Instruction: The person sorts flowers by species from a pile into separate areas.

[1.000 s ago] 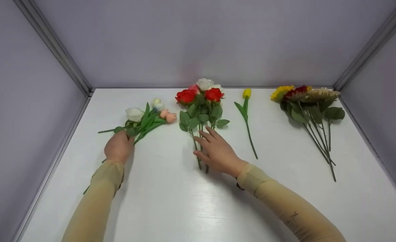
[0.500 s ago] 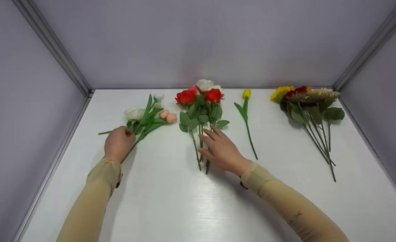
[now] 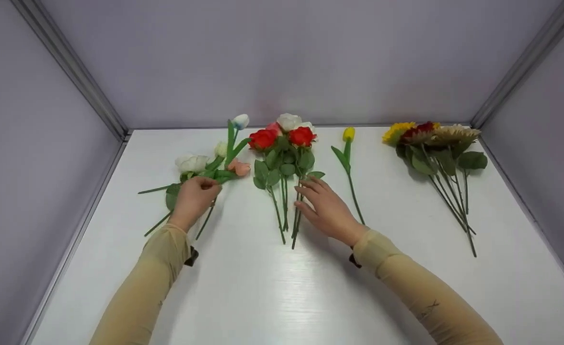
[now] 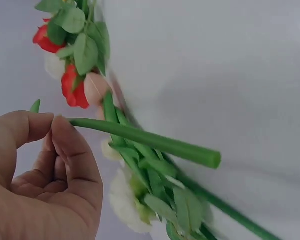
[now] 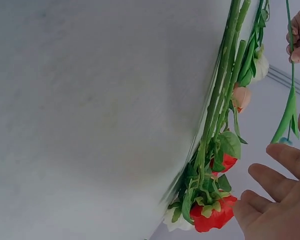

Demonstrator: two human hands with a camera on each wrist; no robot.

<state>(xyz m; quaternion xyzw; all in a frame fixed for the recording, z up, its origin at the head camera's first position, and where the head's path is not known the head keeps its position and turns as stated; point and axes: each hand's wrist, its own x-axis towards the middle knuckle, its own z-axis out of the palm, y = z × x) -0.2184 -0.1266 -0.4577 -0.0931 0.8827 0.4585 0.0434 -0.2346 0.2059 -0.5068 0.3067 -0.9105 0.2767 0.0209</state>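
Note:
My left hand [image 3: 209,183] pinches the green stem [image 4: 140,138] of a white-and-blue tulip [image 3: 240,121] between thumb and forefinger, and the flower head stands raised above the left pile. That pile holds a white rose [image 3: 190,163] and peach buds [image 3: 240,167] on the white table [image 3: 262,287]. My right hand [image 3: 306,192] lies with straight, spread fingers [image 5: 270,182] on the stems of the rose bunch [image 3: 284,143], just below its leaves. The red roses [image 5: 215,216] and their stems [image 5: 221,95] fill the right wrist view.
A single yellow tulip [image 3: 348,134] lies right of the roses. A bunch of sunflowers [image 3: 430,136] with long stems lies at the far right. Grey walls close in the table on three sides, with metal rails in the corners.
My left hand has picked one white-and-blue tulip out of the left pile and swung its head up and to the right. My right hand slid slightly right along the rose stems.

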